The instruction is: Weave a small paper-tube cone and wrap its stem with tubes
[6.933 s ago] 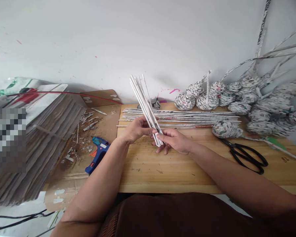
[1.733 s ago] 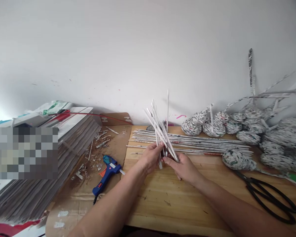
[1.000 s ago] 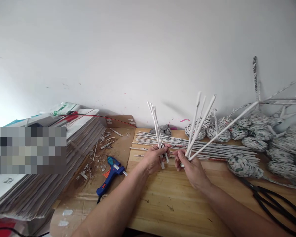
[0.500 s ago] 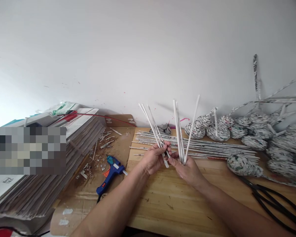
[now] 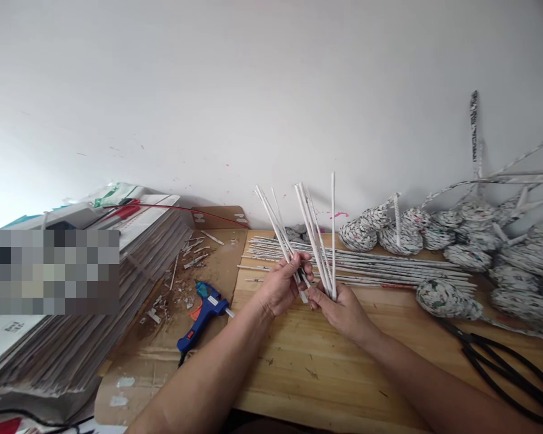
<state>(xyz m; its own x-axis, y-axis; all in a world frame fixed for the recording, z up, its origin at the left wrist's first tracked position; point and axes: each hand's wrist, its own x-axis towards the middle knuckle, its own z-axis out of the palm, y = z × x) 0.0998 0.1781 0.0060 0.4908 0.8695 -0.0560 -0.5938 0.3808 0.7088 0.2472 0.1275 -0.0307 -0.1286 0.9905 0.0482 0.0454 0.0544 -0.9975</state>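
Observation:
My left hand (image 5: pixel 284 286) is closed round a few rolled paper sticks (image 5: pixel 272 214) that lean up to the left. Beside it, my right hand (image 5: pixel 342 310) grips another bunch of white paper sticks (image 5: pixel 312 232), one of them standing nearly upright apart from the others. The fingertips of both hands nearly meet at the lower ends of the sticks; whether they touch I cannot tell. Behind the hands, a row of long newspaper sticks (image 5: pixel 389 268) lies across the wooden board (image 5: pixel 308 374).
A blue glue gun (image 5: pixel 203 319) lies on cardboard among paper scraps (image 5: pixel 194 260) at left, beside a tall stack of paper (image 5: pixel 131 289). Woven paper shapes (image 5: pixel 400 238) line the wall at right. Black scissors (image 5: pixel 502 367) lie near the front right.
The sticks in my right hand have swung to the left, closer to those in my left hand. The separate stick now stands nearly upright. Both hands keep their hold.

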